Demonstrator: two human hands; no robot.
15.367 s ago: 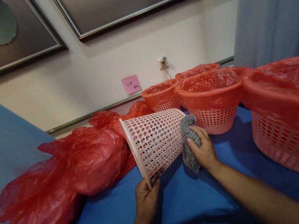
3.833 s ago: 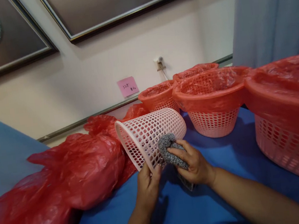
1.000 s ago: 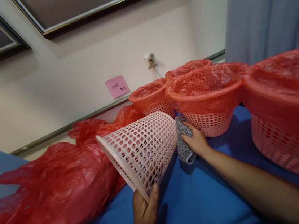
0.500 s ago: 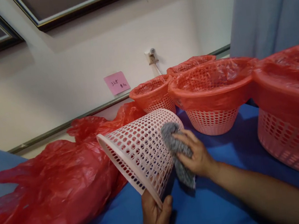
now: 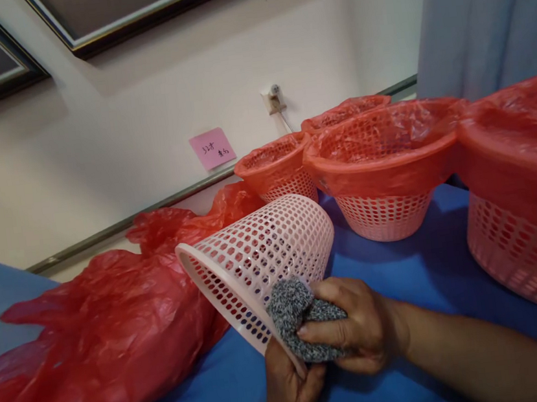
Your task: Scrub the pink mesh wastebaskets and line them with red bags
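Observation:
A pale pink perforated basket (image 5: 260,257) lies on its side on the blue tabletop (image 5: 394,270), its open mouth facing left. My left hand (image 5: 289,394) grips the basket's lower rim from below, fingers closed on it. My right hand (image 5: 357,330) is closed around a grey knitted cloth (image 5: 294,312) and presses it against the basket's outer wall close to the rim, just above my left hand.
A heap of red plastic bags (image 5: 103,332) lies to the left of the basket. Several pink baskets lined with red bags (image 5: 381,161) stand behind and to the right, one large (image 5: 527,195). A pink note (image 5: 212,148) sticks on the wall.
My right hand has slid the grey cloth along the basket wall from its base end towards the rim, nearer to me. The left hand keeps its hold on the rim.

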